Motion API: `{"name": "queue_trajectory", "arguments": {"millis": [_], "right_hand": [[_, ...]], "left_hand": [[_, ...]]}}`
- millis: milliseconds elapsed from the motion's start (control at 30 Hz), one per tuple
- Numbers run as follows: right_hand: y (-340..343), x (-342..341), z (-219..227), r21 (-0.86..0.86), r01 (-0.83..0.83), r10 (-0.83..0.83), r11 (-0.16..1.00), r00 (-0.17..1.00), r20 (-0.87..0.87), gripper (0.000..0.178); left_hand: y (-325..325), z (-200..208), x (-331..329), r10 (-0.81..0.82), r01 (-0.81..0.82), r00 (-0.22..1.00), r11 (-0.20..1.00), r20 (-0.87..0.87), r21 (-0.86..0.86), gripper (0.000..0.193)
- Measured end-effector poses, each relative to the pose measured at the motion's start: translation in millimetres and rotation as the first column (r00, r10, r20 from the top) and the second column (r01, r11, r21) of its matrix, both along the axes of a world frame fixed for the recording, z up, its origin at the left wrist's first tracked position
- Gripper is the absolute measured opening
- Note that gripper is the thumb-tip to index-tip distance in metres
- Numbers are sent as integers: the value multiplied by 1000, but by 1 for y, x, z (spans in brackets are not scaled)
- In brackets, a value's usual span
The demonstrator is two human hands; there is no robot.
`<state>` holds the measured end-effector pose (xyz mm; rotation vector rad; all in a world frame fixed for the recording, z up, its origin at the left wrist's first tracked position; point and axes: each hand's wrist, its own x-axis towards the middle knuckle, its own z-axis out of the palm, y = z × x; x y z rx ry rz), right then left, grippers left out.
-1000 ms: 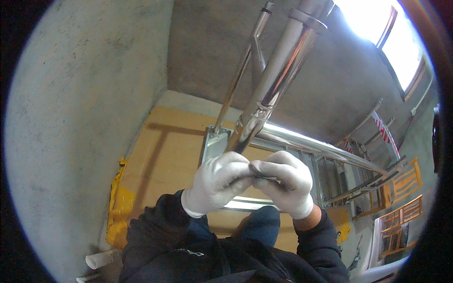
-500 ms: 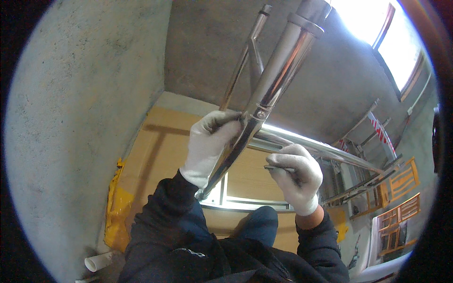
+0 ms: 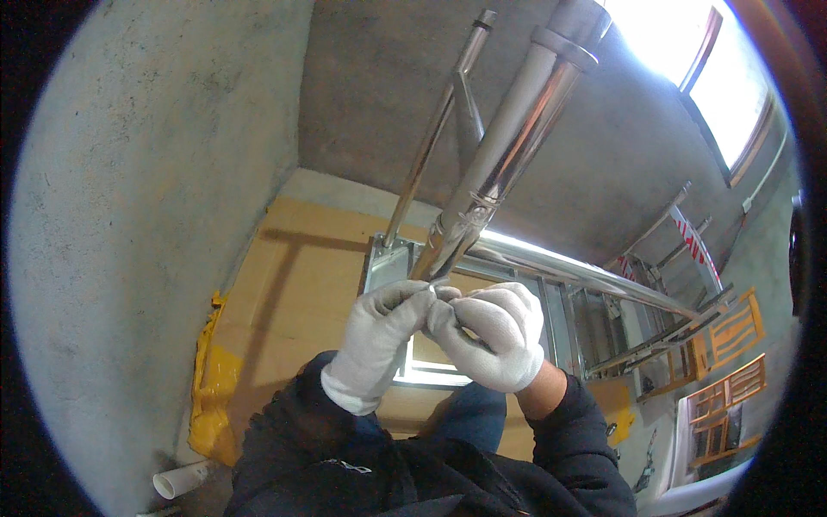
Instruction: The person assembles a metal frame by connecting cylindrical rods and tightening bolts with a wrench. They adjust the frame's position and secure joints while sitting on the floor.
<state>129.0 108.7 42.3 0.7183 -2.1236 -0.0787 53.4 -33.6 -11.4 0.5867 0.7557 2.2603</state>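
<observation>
White knitted gloves cover both my hands, which meet in front of me just below the joint of a thick polished metal tube [image 3: 517,129]. My left hand [image 3: 375,340] pinches at the fingertips. Against those tips, the closed fingers of my right hand [image 3: 500,336] press together. Whatever lies between the fingers is too small or hidden to make out. From the upper right, the tube slopes down behind my fingers, with a collar [image 3: 564,47] near its top and a fitting [image 3: 478,211] lower down. A thinner metal tube [image 3: 422,159] with a branch stands to its left.
A long shiny rail [image 3: 586,271] runs rightward, with ladder-like metal frames [image 3: 689,241] beyond it. Cardboard [image 3: 301,293] covers the floor. Bare walls [image 3: 155,215] rise at left and back. Wooden chairs [image 3: 736,327] stand right; yellow wrapping [image 3: 215,388] and a white pipe [image 3: 183,479] lie left.
My left hand has come down off the tube's joint. My right hand, earlier holding a small thin metallic piece, has moved left to meet it. The thick tube has shifted slightly.
</observation>
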Motion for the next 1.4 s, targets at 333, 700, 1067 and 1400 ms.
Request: {"name": "queue_trajectory", "arguments": {"millis": [333,700,1067,1400], "right_hand": [[43,13,22,-165,349,-363,922,930,-60,53],[91,23,9,-269,488,-486,830,871,80,44],[86,19,9,-229,485,-485,844,872,59,41],[90,17,9,-205,478,-478,854,877,55,38]], "left_hand": [[6,-2,-65,412,-550,657,835,-632,-27,15],[32,-9,-94,542,-630,141,695,-828,348,22],[38,-4,-114,574,-506,-11,703,-819,499,25],[44,7,-127,560,-520,-357,545,-747,657,26]]}}
